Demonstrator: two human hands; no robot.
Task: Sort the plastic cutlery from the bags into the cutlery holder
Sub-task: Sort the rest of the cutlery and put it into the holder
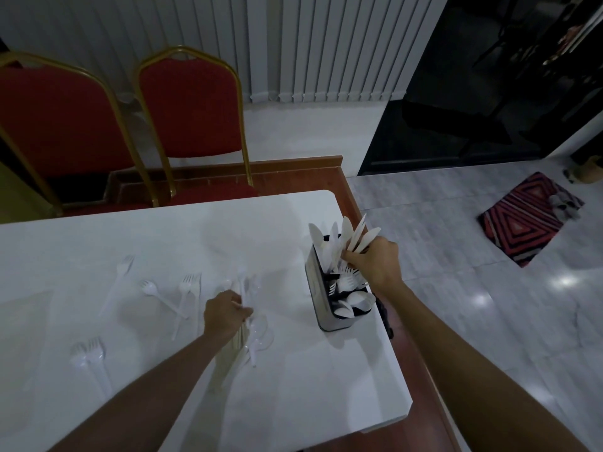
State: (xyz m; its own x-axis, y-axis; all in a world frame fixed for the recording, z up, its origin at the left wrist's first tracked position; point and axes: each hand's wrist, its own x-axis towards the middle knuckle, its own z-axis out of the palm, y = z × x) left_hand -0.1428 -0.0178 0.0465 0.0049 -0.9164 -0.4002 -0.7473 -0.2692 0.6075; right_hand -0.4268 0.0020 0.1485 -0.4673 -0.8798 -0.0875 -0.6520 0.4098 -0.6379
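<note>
The white table [182, 243] is carrying the cutlery holder [315, 288] near its right edge, with loose white forks [120, 272] lying scattered to the left. The right hand [375, 261] is gripping a fan of white knives [354, 238] over the holder's far compartment. The left hand [225, 313] is pinching a clear cutlery bag [251, 334] lying on the table.

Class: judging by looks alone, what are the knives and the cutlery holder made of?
Knives: white plastic, matte; thin, pale, slightly translucent blades fanned in the right hand. Holder: probably brushed metal outside, grey with a dull sheen, dark inside; dim light leaves this open.
</note>
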